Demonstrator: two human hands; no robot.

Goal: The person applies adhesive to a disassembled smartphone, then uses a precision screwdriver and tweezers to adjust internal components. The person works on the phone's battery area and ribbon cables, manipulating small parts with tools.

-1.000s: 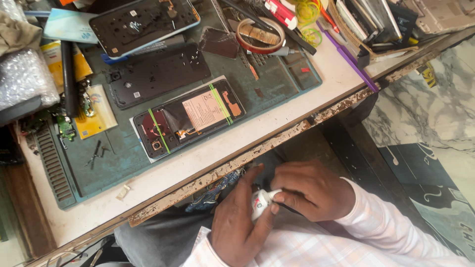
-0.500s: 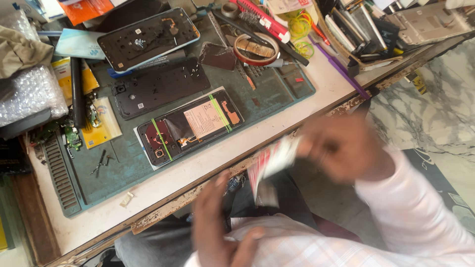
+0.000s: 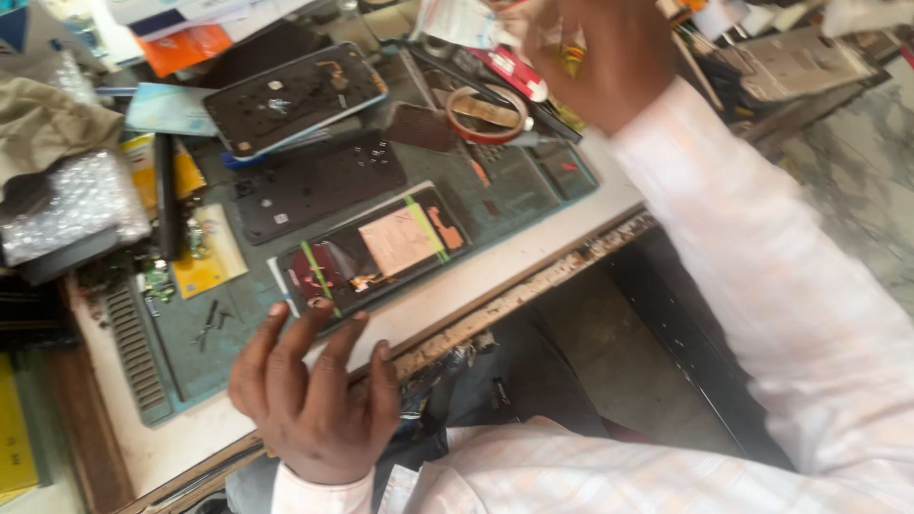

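My left hand (image 3: 309,385) hovers with fingers spread at the near edge of the green work mat (image 3: 238,314), fingertips just short of an opened phone (image 3: 376,252) that shows a copper-coloured patch and green tape strips. It holds nothing. My right hand (image 3: 590,57) is raised at the far side of the bench, fingers closed on a small white tube (image 3: 457,21). A roll of reddish tape (image 3: 487,112) lies just below it. Two more phone shells lie on the mat, a black back plate (image 3: 314,186) and a dark frame (image 3: 295,95).
Bubble wrap (image 3: 76,200) and a crumpled cloth (image 3: 43,124) sit at the left. Yellow cards (image 3: 205,252), loose screws and a tool clutter the mat's left part. Boxes and tools crowd the far right. The bench edge (image 3: 533,286) is chipped, and a marble floor shows beyond it.
My right hand rose from my lap, carrying the white tube to the far side of the bench. My left hand let go and moved up to the mat's near edge, fingers spread.
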